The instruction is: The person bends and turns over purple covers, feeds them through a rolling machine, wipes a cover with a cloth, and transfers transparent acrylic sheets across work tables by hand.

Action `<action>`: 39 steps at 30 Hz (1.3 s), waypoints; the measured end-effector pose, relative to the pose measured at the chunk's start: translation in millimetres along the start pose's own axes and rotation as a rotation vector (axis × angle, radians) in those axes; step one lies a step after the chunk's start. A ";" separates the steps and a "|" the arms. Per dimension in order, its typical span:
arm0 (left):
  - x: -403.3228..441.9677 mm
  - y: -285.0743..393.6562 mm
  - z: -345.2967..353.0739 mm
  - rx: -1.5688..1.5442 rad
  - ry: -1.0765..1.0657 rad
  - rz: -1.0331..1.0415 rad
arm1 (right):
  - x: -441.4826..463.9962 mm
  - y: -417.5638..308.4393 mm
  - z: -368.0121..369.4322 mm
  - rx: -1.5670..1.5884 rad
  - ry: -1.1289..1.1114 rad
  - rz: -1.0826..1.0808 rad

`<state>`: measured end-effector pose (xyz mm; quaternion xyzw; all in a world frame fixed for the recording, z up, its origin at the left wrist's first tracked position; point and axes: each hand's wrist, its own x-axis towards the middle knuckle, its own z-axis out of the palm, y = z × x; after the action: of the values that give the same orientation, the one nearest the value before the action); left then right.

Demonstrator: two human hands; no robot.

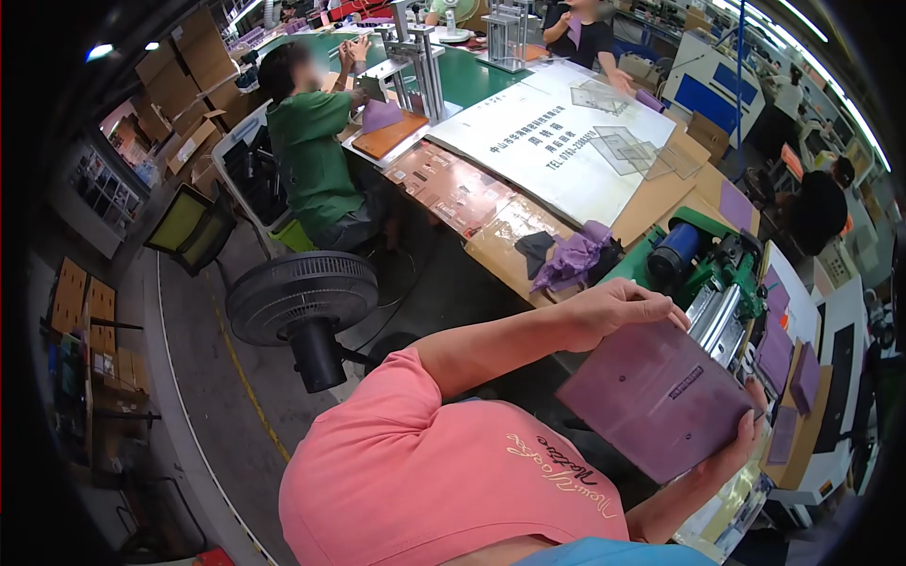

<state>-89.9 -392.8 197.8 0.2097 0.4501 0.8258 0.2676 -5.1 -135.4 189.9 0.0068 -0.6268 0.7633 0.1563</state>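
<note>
Purple panel (651, 406), one, marked with a dark strip, held tilted before the pink shirt (453, 462): left hand (618, 313) grasping its upper edge, right hand (741, 443) its lower right corner. Beyond stands a green roller machine (713, 325), then crumpled purple cloth (574, 257) on the tabletop (510, 268). Risk: loosened edge grip could drop the panel or knock it on the rollers.

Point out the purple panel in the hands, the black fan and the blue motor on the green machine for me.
Purple panel (646, 404): head view, middle of its broad flat face.
Black fan (304, 291): head view, on its round grille.
Blue motor (674, 249): head view, on its body.
</note>
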 end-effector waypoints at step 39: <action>-67.1 -33.9 36.4 0.533 -0.065 -0.249 | 41.7 13.0 -55.8 0.132 0.181 0.108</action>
<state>-8.3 -396.8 180.1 0.2422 0.6645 0.6320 0.3168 -37.6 -74.4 174.2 -0.0857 -0.5580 0.8077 0.1703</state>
